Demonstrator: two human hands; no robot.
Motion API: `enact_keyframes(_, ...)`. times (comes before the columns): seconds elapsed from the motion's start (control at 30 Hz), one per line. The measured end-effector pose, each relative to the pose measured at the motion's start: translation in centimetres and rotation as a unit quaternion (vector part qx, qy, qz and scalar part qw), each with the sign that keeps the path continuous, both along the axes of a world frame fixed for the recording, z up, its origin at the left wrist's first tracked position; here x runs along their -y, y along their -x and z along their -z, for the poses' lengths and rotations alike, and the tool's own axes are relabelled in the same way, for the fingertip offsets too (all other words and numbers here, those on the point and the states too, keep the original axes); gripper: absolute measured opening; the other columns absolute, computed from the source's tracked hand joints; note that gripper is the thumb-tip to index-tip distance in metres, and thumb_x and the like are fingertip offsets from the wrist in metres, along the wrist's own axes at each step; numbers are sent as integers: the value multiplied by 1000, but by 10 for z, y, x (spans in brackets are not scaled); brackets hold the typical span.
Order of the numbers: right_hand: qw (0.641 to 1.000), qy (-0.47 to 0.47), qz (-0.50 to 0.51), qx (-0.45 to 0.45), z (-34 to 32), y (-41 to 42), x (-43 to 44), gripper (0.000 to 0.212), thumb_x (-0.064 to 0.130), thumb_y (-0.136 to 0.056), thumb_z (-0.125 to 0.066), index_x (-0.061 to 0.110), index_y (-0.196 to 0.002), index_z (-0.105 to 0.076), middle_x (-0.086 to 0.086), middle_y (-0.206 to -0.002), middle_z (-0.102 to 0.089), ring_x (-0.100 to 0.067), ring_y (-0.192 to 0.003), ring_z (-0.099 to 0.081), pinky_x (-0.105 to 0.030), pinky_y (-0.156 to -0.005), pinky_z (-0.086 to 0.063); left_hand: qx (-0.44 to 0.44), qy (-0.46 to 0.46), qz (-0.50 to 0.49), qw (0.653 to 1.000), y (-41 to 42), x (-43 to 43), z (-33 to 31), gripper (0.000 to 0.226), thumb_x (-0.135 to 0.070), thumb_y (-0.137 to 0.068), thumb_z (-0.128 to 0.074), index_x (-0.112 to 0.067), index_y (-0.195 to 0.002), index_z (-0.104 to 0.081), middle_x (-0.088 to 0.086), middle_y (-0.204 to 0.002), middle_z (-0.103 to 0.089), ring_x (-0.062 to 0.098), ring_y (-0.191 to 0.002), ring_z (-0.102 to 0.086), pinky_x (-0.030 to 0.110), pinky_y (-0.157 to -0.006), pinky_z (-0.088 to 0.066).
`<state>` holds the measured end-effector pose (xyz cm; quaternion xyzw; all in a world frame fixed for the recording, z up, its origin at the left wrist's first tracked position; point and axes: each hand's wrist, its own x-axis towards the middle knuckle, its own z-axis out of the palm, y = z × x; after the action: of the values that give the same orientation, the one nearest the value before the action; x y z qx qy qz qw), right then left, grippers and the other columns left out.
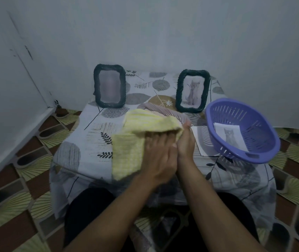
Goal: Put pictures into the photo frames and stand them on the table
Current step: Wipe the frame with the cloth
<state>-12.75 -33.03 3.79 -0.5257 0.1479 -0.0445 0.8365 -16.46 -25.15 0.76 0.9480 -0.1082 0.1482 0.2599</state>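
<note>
Hands side by side, touching at the thumb edge, over the middle of a small table [94, 135] covered with a leaf-patterned sheet. Your left hand [157, 153] lies flat with straight, spread fingers on a yellow cloth [137, 135], pressing it down. The cloth is draped over a pale woven frame [163, 109] that lies on the table; only the frame's far rim shows beyond the cloth. Your right hand [186, 140] is turned edge-on at the cloth's right end, thumb pointing up toward the frame's rim. Its fingers are hidden, so you cannot tell whether it grips the frame or the cloth. At the back of the table two frames stand upright, well apart. The dark frame on the left [109, 86] holds a picture too blurred to read. The dark frame on the right [192, 90] shows a seated grey cat. Just beside your right hand, toward the table's right edge, sits a purple basket [265, 131] with slotted walls, tipped toward you. Inside it lies a loose cat picture [229, 136], face up. A sheet of paper [198, 140] lies on the table, partly under the basket's near side. Patterned floor tiles [17, 179] surround the table, and your dark-clothed legs show at the bottom.
</note>
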Motion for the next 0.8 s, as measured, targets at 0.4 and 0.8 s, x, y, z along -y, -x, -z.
enact_keyframes(0.4, 1000, -18, -24, 4, 9, 8, 5, 47, 40, -106, -36, 1, -115, -61, -25, -111, -70, -38, -104, -70, -53, -91, -56, -35, -112, -127, 985, -35, -63, -6, 71, -53, -92, 2, -21, -149, -25, 7, -150, -37, 36, -129, -35, 58, -109, -21)
enact_keyframes(0.8, 999, 22, 15, -30, 13, 7, 13, 48, 48, -103, -44, 7, -108, -69, -19, -104, -73, -32, -100, -70, -48, -90, -58, -26, -127, 95, 987, -3, -16, 3, 66, -44, -95, 1, -33, -155, -22, -5, -158, -33, 23, -138, -33, 44, -112, -17)
